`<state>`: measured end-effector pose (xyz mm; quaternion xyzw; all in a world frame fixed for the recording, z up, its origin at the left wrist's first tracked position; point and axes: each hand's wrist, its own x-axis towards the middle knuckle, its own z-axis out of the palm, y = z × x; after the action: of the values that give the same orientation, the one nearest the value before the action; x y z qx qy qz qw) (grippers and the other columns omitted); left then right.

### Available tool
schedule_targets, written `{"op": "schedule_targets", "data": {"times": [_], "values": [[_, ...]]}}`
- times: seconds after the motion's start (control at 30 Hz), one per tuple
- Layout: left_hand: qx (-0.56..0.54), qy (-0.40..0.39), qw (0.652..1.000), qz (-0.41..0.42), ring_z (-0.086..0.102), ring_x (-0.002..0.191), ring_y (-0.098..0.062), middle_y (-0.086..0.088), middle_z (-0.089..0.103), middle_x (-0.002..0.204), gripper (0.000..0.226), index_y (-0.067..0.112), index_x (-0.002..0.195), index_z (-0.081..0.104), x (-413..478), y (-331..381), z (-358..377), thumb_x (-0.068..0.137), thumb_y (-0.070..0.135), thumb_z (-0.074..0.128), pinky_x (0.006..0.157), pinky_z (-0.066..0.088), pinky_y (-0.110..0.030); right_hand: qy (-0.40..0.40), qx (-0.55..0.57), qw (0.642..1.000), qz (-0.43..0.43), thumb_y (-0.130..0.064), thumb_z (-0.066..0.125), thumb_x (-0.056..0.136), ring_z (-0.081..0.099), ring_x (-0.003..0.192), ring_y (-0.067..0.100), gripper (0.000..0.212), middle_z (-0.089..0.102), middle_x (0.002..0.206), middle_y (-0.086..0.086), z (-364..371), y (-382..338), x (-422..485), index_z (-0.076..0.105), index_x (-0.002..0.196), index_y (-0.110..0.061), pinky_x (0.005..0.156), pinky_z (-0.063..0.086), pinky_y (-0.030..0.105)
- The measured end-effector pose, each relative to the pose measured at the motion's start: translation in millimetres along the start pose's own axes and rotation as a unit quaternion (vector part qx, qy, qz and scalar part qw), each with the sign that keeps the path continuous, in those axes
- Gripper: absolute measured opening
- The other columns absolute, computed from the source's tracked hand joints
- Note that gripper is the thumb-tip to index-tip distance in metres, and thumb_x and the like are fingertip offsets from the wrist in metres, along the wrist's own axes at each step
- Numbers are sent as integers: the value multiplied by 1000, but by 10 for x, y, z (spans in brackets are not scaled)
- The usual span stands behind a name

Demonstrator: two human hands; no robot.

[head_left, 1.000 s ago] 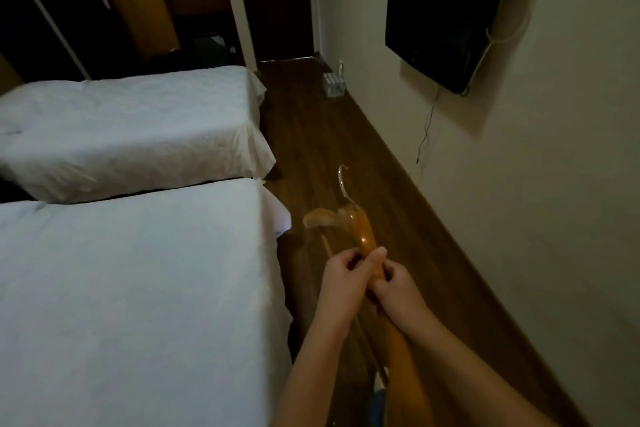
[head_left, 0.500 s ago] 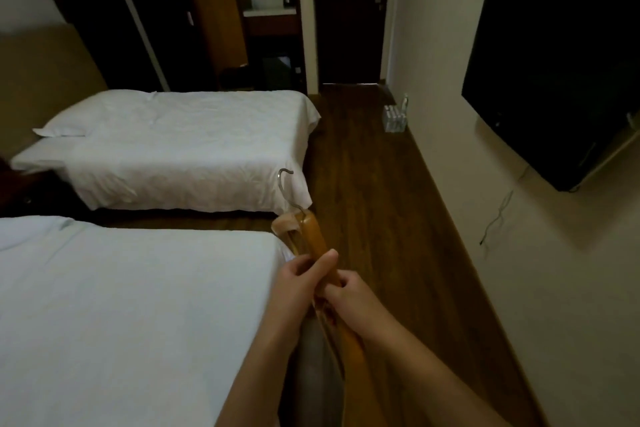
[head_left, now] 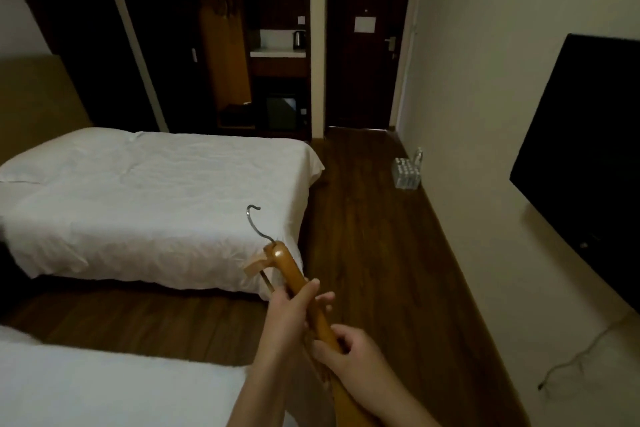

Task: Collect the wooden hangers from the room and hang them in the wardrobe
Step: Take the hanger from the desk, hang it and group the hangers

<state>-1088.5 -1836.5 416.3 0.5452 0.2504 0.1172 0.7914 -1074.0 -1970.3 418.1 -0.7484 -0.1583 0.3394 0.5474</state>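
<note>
Both hands hold a bundle of wooden hangers (head_left: 285, 263) in front of me, edge-on, the metal hook pointing up and away over the far bed's corner. My left hand (head_left: 294, 315) wraps the wood from the left, thumb on top. My right hand (head_left: 349, 350) grips the same wood just below it. How many hangers are stacked I cannot tell. The open wardrobe (head_left: 221, 59) stands at the far end of the room, dark inside, with a rail near its top and folded white bedding on its upper shelf.
Two white beds lie on the left: the far bed (head_left: 149, 198) and the near bed (head_left: 104, 388), with a floor gap between. A wooden-floor aisle (head_left: 374, 253) runs to the door (head_left: 367, 45). A bottle pack (head_left: 407, 172) sits by the right wall, under a wall TV (head_left: 585, 163).
The view has lifted and swung left as I move up the aisle; the wardrobe and door are now in full view. Both hands keep hold of the hangers.
</note>
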Motion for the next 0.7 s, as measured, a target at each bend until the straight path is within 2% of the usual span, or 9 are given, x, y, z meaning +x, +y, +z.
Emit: {"op": "schedule_targets", "data": {"times": [0.07, 0.13, 0.23, 0.33, 0.47, 0.53, 0.63, 0.7], "values": [[10, -11, 1000, -18, 75, 84, -23, -13, 75, 84, 22, 5, 104, 59, 548, 39, 187, 87, 17, 65, 65, 58, -30, 6, 40, 999, 4, -35, 63, 87, 60, 56, 9, 20, 65, 65, 2, -259, -72, 445, 71, 87, -17, 57, 51, 22], [41, -29, 998, -24, 74, 83, -23, -11, 75, 83, 27, 4, 105, 61, 1097, 79, 406, 84, 19, 69, 65, 58, -29, 20, 76, 997, 1, -34, 59, 90, 56, 48, 7, 24, 60, 59, -2, -586, -114, 880, 69, 85, -13, 50, 46, 19], [90, -47, 995, 0, 74, 83, -17, -6, 76, 84, 31, 6, 106, 64, 1970, 186, 822, 82, 25, 70, 64, 58, -24, 35, 64, 997, -22, -39, 57, 91, 57, 52, 6, 30, 60, 62, -5, -1245, -205, 1617, 68, 91, -12, 55, 48, 20], [112, -45, 992, 33, 74, 80, -11, 0, 76, 87, 28, 14, 102, 66, 2856, 329, 1294, 82, 34, 68, 58, 54, -16, 31, 19, 997, -63, -49, 57, 87, 60, 61, 6, 29, 63, 65, -8, -1997, -352, 2441, 69, 88, -22, 62, 50, 23], [124, -24, 990, 62, 72, 74, -8, 0, 76, 86, 28, 13, 101, 67, 3975, 580, 1927, 84, 35, 66, 57, 52, -15, 5, -20, 996, -91, -54, 53, 86, 59, 61, 4, 28, 60, 66, -10, -2857, -594, 3527, 65, 84, -29, 65, 52, 26], [138, -14, 988, 69, 71, 72, -8, -4, 75, 85, 28, 10, 101, 66, 4477, 726, 2222, 86, 34, 64, 57, 52, -14, -18, -35, 995, -95, -53, 48, 89, 58, 62, 4, 28, 58, 66, -10, -3221, -741, 4025, 62, 85, -29, 66, 52, 29], [144, -5, 987, 65, 70, 72, -8, -14, 70, 92, 25, 6, 100, 65, 5201, 919, 2546, 86, 27, 62, 59, 53, -15, -48, -6, 996, -79, -44, 42, 95, 56, 60, 6, 32, 57, 65, -9, -3690, -955, 4733, 62, 93, -20, 64, 49, 28], [142, 6, 988, 57, 72, 75, -10, -12, 71, 95, 19, 8, 98, 65, 5669, 1002, 2688, 88, 23, 59, 60, 53, -16, -71, 14, 995, -64, -40, 40, 96, 56, 60, 8, 31, 57, 66, -8, -3947, -1055, 5192, 62, 93, -19, 63, 47, 28]]}}
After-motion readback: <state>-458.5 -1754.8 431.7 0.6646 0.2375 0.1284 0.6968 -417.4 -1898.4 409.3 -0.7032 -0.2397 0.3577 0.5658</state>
